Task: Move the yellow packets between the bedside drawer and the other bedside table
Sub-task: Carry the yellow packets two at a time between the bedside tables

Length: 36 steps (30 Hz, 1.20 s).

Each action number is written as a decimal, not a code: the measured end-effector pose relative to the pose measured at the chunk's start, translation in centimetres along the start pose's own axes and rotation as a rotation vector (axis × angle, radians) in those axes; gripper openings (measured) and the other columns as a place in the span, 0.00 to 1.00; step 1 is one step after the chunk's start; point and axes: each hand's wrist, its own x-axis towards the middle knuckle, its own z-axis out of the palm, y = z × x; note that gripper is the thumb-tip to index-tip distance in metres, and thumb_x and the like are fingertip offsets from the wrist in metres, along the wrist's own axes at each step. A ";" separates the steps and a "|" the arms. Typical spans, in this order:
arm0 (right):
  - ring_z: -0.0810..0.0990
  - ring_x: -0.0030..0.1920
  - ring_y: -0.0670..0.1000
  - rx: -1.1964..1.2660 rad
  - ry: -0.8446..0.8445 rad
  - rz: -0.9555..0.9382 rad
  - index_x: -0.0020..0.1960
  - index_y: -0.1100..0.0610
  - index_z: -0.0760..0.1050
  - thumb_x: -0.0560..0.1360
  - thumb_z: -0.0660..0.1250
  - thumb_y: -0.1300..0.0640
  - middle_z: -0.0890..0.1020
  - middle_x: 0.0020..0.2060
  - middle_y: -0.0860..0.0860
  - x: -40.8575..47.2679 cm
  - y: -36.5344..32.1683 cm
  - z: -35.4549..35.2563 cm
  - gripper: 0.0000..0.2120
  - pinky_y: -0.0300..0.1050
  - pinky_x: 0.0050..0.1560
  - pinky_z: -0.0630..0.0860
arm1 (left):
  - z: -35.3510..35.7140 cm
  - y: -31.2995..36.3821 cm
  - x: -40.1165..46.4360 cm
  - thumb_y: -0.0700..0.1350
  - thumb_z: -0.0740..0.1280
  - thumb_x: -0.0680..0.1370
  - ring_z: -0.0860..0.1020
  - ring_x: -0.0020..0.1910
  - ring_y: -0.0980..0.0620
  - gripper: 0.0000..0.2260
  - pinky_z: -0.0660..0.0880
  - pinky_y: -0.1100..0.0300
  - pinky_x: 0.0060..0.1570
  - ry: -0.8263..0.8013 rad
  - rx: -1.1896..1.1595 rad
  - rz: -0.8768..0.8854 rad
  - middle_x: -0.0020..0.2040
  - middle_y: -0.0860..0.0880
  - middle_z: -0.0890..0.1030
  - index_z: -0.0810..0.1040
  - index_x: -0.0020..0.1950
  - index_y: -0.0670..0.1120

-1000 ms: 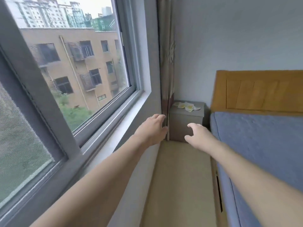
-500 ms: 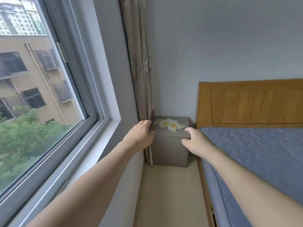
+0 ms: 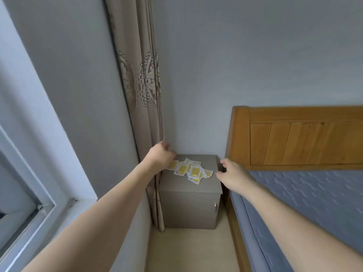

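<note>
Both hands have closed in on the table (image 3: 188, 185). Right hand (image 3: 232, 176), fingers loosely spread, hovers off its right edge holding nothing. Left hand (image 3: 160, 157), fingers curled, touches the packets (image 3: 189, 171), scattered mid-top toward the back. None lifted yet; all still to move.

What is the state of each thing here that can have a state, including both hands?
Yellow packets: loose, overlapping pile on the table top.
Bedside table: front door closed.
Curtain: gathered in the corner.
Left hand: over the pile's left edge; grip not visible.
Right hand: open, holding nothing, beside the table's right edge.
</note>
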 end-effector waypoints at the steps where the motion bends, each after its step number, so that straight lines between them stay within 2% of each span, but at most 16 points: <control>1: 0.74 0.64 0.54 0.021 0.003 0.014 0.77 0.56 0.60 0.80 0.60 0.53 0.71 0.70 0.53 2.3 0.1 0.2 0.27 0.49 0.60 0.73 | 0.6 0.1 2.4 0.46 0.64 0.77 0.78 0.59 0.41 0.19 0.74 0.56 0.54 -0.013 -0.027 -0.026 0.61 0.41 0.79 0.73 0.67 0.42; 4: 0.74 0.64 0.54 0.099 -0.024 0.107 0.76 0.57 0.61 0.80 0.61 0.52 0.70 0.70 0.54 9.2 1.2 1.5 0.27 0.47 0.59 0.73 | 3.7 -0.7 8.9 0.46 0.65 0.78 0.75 0.62 0.44 0.20 0.70 0.60 0.55 -0.092 0.000 -0.073 0.64 0.43 0.77 0.73 0.68 0.43; 6: 0.75 0.62 0.55 0.144 -0.040 0.179 0.72 0.60 0.66 0.79 0.62 0.53 0.74 0.66 0.55 14.4 2.4 2.7 0.24 0.46 0.56 0.73 | 6.0 -1.9 13.4 0.45 0.64 0.78 0.74 0.62 0.44 0.20 0.69 0.61 0.55 -0.140 0.013 -0.115 0.65 0.44 0.76 0.71 0.70 0.43; 9: 0.77 0.45 0.54 0.222 -0.049 0.237 0.54 0.60 0.74 0.75 0.63 0.53 0.79 0.47 0.54 22.3 4.1 5.0 0.12 0.45 0.42 0.72 | 8.7 -3.8 20.1 0.44 0.62 0.79 0.75 0.60 0.45 0.19 0.69 0.61 0.53 -0.167 0.028 -0.195 0.64 0.44 0.76 0.70 0.70 0.42; 11: 0.74 0.37 0.53 0.254 -0.059 0.274 0.41 0.57 0.69 0.72 0.62 0.55 0.75 0.38 0.52 27.9 5.0 6.8 0.05 0.44 0.35 0.68 | 10.0 -5.2 24.7 0.45 0.62 0.79 0.74 0.56 0.47 0.18 0.68 0.61 0.52 -0.163 0.032 -0.251 0.61 0.45 0.76 0.71 0.69 0.42; 12: 0.73 0.37 0.53 0.264 -0.072 0.290 0.40 0.56 0.68 0.72 0.61 0.55 0.74 0.37 0.52 30.5 5.3 7.7 0.05 0.43 0.35 0.67 | 10.6 -5.8 26.9 0.45 0.63 0.79 0.73 0.55 0.48 0.18 0.69 0.60 0.53 -0.167 0.035 -0.277 0.59 0.45 0.76 0.71 0.68 0.42; 15: 0.73 0.37 0.52 0.319 -0.106 0.352 0.42 0.56 0.67 0.73 0.62 0.58 0.73 0.37 0.51 36.5 5.4 9.9 0.04 0.42 0.33 0.66 | 12.0 -7.6 33.3 0.46 0.65 0.78 0.73 0.52 0.48 0.16 0.72 0.56 0.55 -0.173 0.029 -0.310 0.55 0.47 0.76 0.73 0.64 0.42; 18: 0.69 0.32 0.48 0.338 -0.149 0.449 0.41 0.56 0.66 0.73 0.62 0.60 0.71 0.34 0.49 41.3 6.0 12.4 0.04 0.42 0.29 0.63 | 13.5 -9.3 39.2 0.47 0.65 0.76 0.75 0.51 0.49 0.13 0.71 0.58 0.46 -0.185 0.012 -0.331 0.55 0.47 0.78 0.74 0.60 0.45; 19: 0.70 0.32 0.48 0.329 -0.167 0.472 0.43 0.57 0.68 0.73 0.62 0.60 0.72 0.34 0.49 42.8 6.3 13.6 0.02 0.42 0.29 0.63 | 14.4 -9.9 41.0 0.46 0.66 0.76 0.75 0.50 0.50 0.12 0.70 0.59 0.43 -0.193 0.005 -0.343 0.55 0.47 0.78 0.74 0.58 0.46; 22: 0.73 0.35 0.48 0.349 -0.192 0.569 0.54 0.60 0.71 0.73 0.63 0.59 0.74 0.37 0.49 47.8 8.5 18.5 0.10 0.41 0.30 0.66 | 19.6 -13.3 46.7 0.44 0.66 0.76 0.73 0.43 0.51 0.10 0.65 0.61 0.33 -0.220 -0.030 -0.398 0.53 0.44 0.79 0.76 0.56 0.43; 24: 0.72 0.34 0.48 0.346 -0.187 0.618 0.54 0.60 0.70 0.74 0.63 0.59 0.73 0.38 0.49 51.2 10.2 22.8 0.10 0.41 0.32 0.66 | 24.3 -16.2 49.9 0.42 0.67 0.76 0.73 0.40 0.52 0.09 0.65 0.63 0.30 -0.279 -0.046 -0.449 0.47 0.46 0.78 0.76 0.54 0.41; 26: 0.74 0.37 0.49 0.363 -0.168 0.677 0.55 0.60 0.69 0.74 0.64 0.58 0.73 0.41 0.50 54.5 12.1 27.6 0.12 0.43 0.36 0.71 | 29.7 -19.7 52.8 0.43 0.68 0.76 0.75 0.45 0.50 0.14 0.70 0.63 0.36 -0.332 -0.057 -0.502 0.52 0.46 0.77 0.74 0.60 0.41; 28: 0.78 0.47 0.55 0.370 -0.165 0.737 0.60 0.61 0.68 0.74 0.65 0.55 0.75 0.51 0.54 57.3 14.0 32.7 0.18 0.48 0.46 0.76 | 34.6 -23.3 55.0 0.46 0.69 0.75 0.75 0.57 0.44 0.24 0.74 0.59 0.51 -0.354 -0.004 -0.539 0.64 0.43 0.73 0.69 0.68 0.40; 30: 0.76 0.57 0.59 0.312 -0.184 0.781 0.63 0.62 0.66 0.74 0.66 0.51 0.73 0.58 0.57 59.2 15.6 36.9 0.22 0.50 0.55 0.74 | 38.4 -26.7 56.5 0.50 0.70 0.73 0.73 0.63 0.40 0.28 0.73 0.53 0.59 -0.315 0.131 -0.555 0.67 0.41 0.69 0.68 0.70 0.41; 34: 0.70 0.64 0.59 0.162 -0.154 0.834 0.67 0.62 0.62 0.74 0.68 0.45 0.69 0.63 0.58 61.2 17.5 42.2 0.31 0.50 0.61 0.69 | 42.3 -30.5 57.6 0.57 0.69 0.74 0.61 0.70 0.40 0.35 0.64 0.48 0.66 -0.224 0.282 -0.571 0.72 0.42 0.62 0.60 0.74 0.43; 36: 0.67 0.66 0.57 0.061 -0.116 0.855 0.69 0.61 0.60 0.73 0.69 0.41 0.66 0.64 0.57 61.6 17.8 43.1 0.36 0.49 0.61 0.70 | 43.3 -31.5 57.8 0.60 0.67 0.74 0.60 0.71 0.40 0.39 0.63 0.47 0.67 -0.191 0.311 -0.593 0.73 0.42 0.60 0.55 0.76 0.43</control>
